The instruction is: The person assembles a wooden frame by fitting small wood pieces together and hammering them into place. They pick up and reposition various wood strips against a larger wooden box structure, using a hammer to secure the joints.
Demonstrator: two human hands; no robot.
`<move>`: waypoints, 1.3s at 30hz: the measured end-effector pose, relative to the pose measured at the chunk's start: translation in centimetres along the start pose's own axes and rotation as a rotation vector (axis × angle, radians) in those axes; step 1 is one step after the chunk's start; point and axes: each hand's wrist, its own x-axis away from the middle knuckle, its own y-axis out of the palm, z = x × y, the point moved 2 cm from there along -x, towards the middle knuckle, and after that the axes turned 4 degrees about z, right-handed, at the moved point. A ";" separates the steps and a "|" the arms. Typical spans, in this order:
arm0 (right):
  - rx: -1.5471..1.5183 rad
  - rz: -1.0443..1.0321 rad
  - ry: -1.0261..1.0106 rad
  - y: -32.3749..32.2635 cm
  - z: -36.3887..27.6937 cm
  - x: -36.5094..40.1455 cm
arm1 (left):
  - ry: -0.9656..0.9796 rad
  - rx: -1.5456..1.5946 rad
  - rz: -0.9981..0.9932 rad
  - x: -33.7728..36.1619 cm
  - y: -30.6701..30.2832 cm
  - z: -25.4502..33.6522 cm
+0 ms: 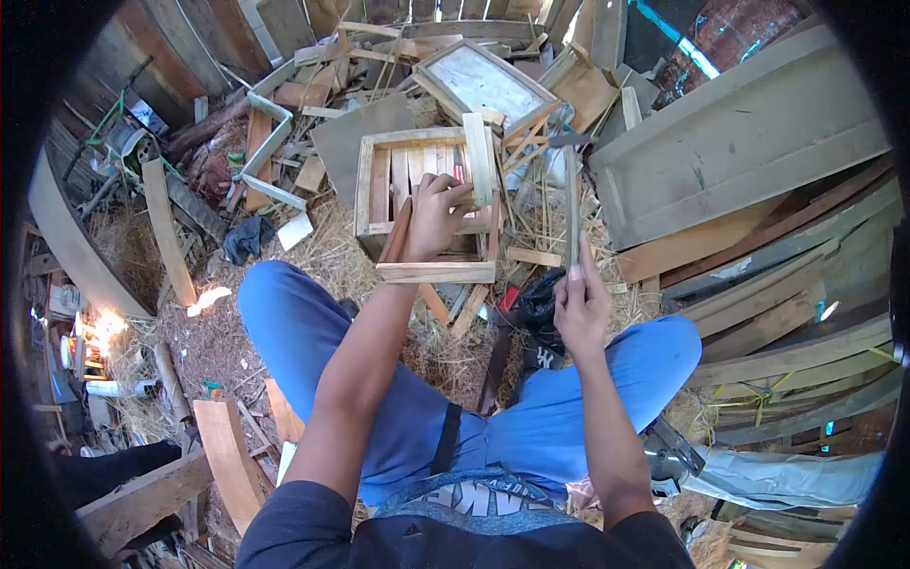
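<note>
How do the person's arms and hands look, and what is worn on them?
Both arms are bare up to dark short sleeves. The left hand and the right hand wear no gloves; no watch or bracelet can be seen.

Single head-worn view, fisheye, facing forward-down, close above wooden crate [379,185].

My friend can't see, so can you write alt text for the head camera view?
A seated person in blue trousers has the left hand on a pale wooden slatted crate and grips a thin grey strip upright in the right hand. Scrap boards and straw lie around.
</note>
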 end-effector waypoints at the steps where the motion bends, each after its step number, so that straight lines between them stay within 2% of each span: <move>1: -0.022 -0.008 0.019 0.3 -0.6 -1.1 | 0.009 -0.007 -0.014 0.0 -0.4 0.3; 2: -0.040 -0.018 -0.019 0.6 -1.1 -2.4 | 0.015 -0.014 -0.013 -0.1 -0.8 0.4; 3: -0.048 -0.017 -0.020 0.9 -2.0 -3.4 | 0.052 -0.010 -0.093 -0.3 -1.3 0.9; 5: -0.010 -0.033 0.038 1.2 -3.6 -5.2 | 0.096 -0.011 -0.180 -0.7 -2.0 1.3; 7: -0.051 -0.048 0.053 1.1 -2.9 -6.3 | 0.188 -0.019 -0.375 -1.4 -3.1 2.1; 8: -0.112 -0.061 0.083 1.1 -2.1 -6.5 | 0.374 -0.014 -0.274 -1.2 -4.4 3.5; 9: -0.173 -0.077 0.115 1.2 -1.4 -6.6 | 0.374 -0.021 -0.278 -0.5 -4.1 3.0; 11: -0.199 -0.047 0.135 1.9 -0.1 -6.0 | 0.064 0.097 -0.184 0.9 -3.1 0.9; 12: -0.217 -0.013 0.152 2.2 0.4 -5.7 | -0.033 0.220 -0.344 0.9 -3.5 1.1; 13: -0.219 -0.013 0.154 2.4 0.9 -5.7 | -0.034 0.219 -0.346 0.4 -4.4 1.9; 15: -0.202 -0.043 0.338 2.8 1.6 -5.9 | 0.126 0.171 -0.354 -0.7 -5.6 3.6; 17: -0.209 -0.030 0.365 3.2 1.6 -6.5 | 0.154 0.203 -0.348 -0.8 -5.9 4.2; 19: -0.240 -0.018 0.327 3.7 1.7 -6.7 | -0.039 0.391 -0.436 -0.7 -6.1 4.9; 24: -0.306 -0.052 0.330 4.4 2.1 -6.6 | -0.134 0.464 -0.442 0.2 -5.8 3.7; 26: -0.311 -0.042 0.338 4.5 1.9 -6.6 | -0.371 0.595 -0.384 -0.1 -6.4 3.0; 27: -0.322 -0.041 0.337 4.6 1.7 -6.5 | -0.367 0.585 -0.388 -0.3 -6.7 3.1; 29: -0.308 -0.018 0.326 4.5 1.4 -6.4 | -0.475 0.669 -0.239 -0.5 -7.3 3.0; 34: -0.306 0.029 0.306 3.9 2.2 -6.8 | -0.446 0.676 -0.195 -0.9 -7.5 3.8; 39: -0.328 0.092 0.311 3.5 1.6 -7.0 | -0.510 0.727 -0.206 -0.9 -7.6 4.8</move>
